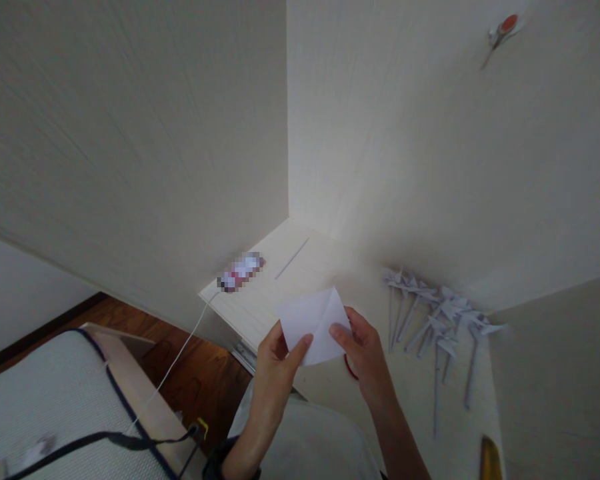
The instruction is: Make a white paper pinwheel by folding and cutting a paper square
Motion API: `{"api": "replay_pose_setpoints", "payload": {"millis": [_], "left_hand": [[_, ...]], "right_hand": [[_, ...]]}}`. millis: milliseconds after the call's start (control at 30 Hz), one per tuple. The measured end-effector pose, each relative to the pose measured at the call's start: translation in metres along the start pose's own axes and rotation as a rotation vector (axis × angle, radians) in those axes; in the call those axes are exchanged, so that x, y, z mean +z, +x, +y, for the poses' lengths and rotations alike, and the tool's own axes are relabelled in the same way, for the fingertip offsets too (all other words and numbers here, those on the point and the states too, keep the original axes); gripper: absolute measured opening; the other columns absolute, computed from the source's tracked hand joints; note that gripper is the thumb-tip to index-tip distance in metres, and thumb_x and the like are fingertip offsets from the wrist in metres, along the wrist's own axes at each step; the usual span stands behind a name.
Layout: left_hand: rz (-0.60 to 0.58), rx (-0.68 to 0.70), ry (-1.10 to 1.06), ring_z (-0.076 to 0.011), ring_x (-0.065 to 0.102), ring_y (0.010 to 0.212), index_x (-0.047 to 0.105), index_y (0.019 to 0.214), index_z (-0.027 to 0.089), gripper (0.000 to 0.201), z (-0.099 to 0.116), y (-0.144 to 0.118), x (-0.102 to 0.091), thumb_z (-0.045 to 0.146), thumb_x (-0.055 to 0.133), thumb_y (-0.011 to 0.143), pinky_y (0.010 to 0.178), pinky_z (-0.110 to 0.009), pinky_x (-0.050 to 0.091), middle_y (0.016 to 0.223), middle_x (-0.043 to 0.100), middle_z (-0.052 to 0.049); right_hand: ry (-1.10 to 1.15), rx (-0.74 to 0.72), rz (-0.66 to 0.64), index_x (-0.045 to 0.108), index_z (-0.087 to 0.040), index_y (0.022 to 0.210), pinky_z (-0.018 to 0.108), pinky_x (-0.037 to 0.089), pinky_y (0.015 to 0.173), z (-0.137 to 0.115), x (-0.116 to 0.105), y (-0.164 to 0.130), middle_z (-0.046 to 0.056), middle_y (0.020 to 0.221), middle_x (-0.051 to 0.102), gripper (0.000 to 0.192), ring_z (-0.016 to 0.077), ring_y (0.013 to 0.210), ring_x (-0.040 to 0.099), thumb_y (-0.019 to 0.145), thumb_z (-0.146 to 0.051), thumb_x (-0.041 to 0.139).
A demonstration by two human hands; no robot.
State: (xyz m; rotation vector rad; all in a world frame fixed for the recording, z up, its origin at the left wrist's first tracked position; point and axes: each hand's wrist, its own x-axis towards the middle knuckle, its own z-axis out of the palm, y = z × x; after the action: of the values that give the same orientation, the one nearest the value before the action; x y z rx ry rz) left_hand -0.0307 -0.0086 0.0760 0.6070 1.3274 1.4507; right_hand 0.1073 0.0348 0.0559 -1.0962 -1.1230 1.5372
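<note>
A white sheet of paper (314, 324) with fold creases is held up over the light desk (300, 267). My left hand (276, 363) pinches its lower left edge with thumb and fingers. My right hand (364, 353) pinches its lower right edge. A small red curved thing (351, 369) peeks out from under my right hand; I cannot tell what it is.
Several folded white paper pieces with long stems (437, 317) lie at the right of the desk. A blurred object (241, 272) with a white cable (180, 353) sits at the desk's left edge. White panels wall the desk. A mattress (55, 400) lies lower left, a yellow thing (490, 459) at bottom right.
</note>
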Motion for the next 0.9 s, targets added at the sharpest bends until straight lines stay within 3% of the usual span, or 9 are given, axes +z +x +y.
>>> {"api": "replay_pose_setpoints", "payload": {"millis": [367, 667, 800, 900], "left_hand": [[-0.073, 0.057, 0.070, -0.0248, 0.068, 0.092, 0.067, 0.099, 0.016, 0.035, -0.010, -0.001, 0.014, 0.021, 0.079, 0.066, 0.080, -0.032, 0.053, 0.096, 0.075, -0.007], [-0.135, 0.082, 0.051, -0.0201, 0.063, 0.081, 0.062, 0.095, 0.017, 0.029, -0.016, -0.004, 0.014, 0.022, 0.076, 0.070, 0.072, -0.029, 0.052, 0.088, 0.069, -0.003], [-0.110, 0.128, 0.135, -0.0206, 0.063, 0.085, 0.065, 0.099, 0.018, 0.030, -0.018, -0.006, 0.012, 0.022, 0.075, 0.072, 0.076, -0.028, 0.051, 0.092, 0.070, -0.004], [-0.115, 0.161, 0.228, -0.0197, 0.063, 0.080, 0.067, 0.095, 0.018, 0.022, -0.016, -0.010, 0.010, 0.025, 0.074, 0.075, 0.070, -0.026, 0.049, 0.084, 0.070, -0.003]], "right_hand": [[-0.100, -0.062, 0.141, 0.067, -0.018, 0.083, 0.025, 0.046, 0.051, -0.012, -0.011, -0.009, -0.001, 0.066, 0.064, 0.024, 0.0162, 0.057, 0.057, 0.070, -0.036, 0.077], [-0.108, -0.069, 0.156, 0.063, -0.019, 0.079, 0.027, 0.048, 0.054, -0.014, -0.013, -0.017, 0.001, 0.069, 0.065, 0.022, 0.0182, 0.060, 0.059, 0.068, -0.032, 0.077], [-0.187, -0.091, 0.180, 0.061, -0.019, 0.078, 0.029, 0.048, 0.056, -0.015, -0.012, -0.020, 0.001, 0.070, 0.065, 0.022, 0.0191, 0.062, 0.059, 0.068, -0.033, 0.076], [-0.284, -0.101, 0.196, 0.059, -0.020, 0.077, 0.028, 0.046, 0.053, -0.012, -0.011, -0.022, 0.000, 0.066, 0.061, 0.021, 0.0181, 0.059, 0.056, 0.070, -0.034, 0.074]]}}
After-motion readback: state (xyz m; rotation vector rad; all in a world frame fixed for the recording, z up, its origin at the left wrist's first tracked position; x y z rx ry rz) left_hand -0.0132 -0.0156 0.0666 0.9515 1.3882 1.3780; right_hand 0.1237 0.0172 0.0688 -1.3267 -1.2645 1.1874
